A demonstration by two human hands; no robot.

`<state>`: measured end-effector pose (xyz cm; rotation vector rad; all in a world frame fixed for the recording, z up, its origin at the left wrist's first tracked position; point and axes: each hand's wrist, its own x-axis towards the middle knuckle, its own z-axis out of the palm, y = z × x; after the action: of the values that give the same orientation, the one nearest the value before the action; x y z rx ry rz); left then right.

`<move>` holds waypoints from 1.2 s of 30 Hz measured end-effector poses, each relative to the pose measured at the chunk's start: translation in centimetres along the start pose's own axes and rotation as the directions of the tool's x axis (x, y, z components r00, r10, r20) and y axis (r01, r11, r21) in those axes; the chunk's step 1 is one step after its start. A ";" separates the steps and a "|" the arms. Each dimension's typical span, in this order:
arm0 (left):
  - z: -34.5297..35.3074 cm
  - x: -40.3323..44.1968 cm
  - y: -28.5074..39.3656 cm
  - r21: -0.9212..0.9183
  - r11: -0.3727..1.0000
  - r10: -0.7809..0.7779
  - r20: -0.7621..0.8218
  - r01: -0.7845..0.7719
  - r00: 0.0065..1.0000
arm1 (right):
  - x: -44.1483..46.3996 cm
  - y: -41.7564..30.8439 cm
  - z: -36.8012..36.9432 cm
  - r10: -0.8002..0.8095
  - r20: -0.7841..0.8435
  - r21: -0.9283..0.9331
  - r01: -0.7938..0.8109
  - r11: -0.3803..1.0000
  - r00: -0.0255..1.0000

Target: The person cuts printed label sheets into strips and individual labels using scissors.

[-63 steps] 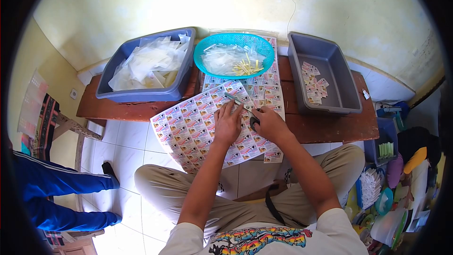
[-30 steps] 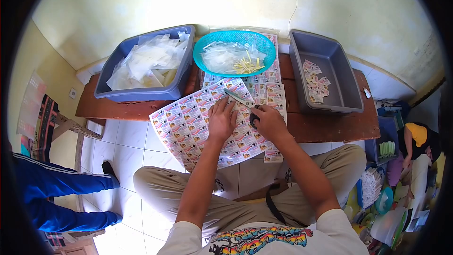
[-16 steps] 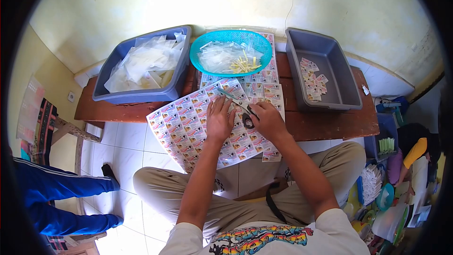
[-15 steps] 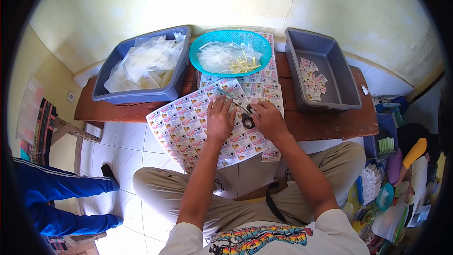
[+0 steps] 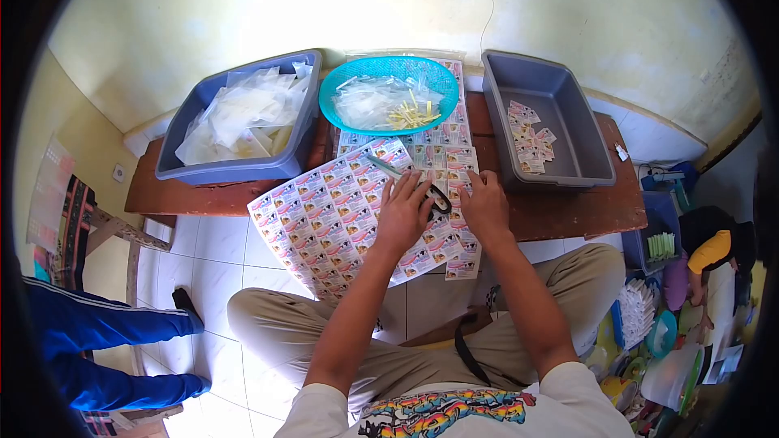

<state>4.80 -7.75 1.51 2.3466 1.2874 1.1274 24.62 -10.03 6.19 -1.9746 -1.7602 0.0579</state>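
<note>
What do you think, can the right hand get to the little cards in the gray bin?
Probably yes. The right hand is near the gray bin, which has no lid, so only its raised side stands before the little cards.

Large label-printed sheet (image 5: pixel 324 219), aslant, near edge drooping; scissors (image 5: pixel 385 166) (black-handled) across right part, tips toward far left.

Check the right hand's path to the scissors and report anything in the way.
Nothing visible stands between the right hand and the scissors at their handle end; only printed paper shows there. The left hand covers their middle.
</note>
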 end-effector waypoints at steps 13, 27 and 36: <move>2.1 0.2 0.0 -0.035 0.998 0.048 0.055 -0.046 0.997 | 0.0 1.3 0.6 0.012 -0.056 0.227 0.001 0.974 0.998; -1.8 2.0 0.0 -0.132 0.990 0.038 -0.058 -0.046 0.998 | 1.7 -4.9 -7.1 -0.218 -0.270 0.288 0.294 0.911 0.938; -10.9 8.0 2.0 -0.482 0.872 -0.215 -0.216 0.087 0.952 | 6.3 -10.7 -9.6 -0.232 -0.159 0.597 0.281 0.752 0.960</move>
<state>0.66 -4.17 14.03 1.7564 1.0944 1.5357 19.19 -6.72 20.51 -1.2362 -1.6660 0.4084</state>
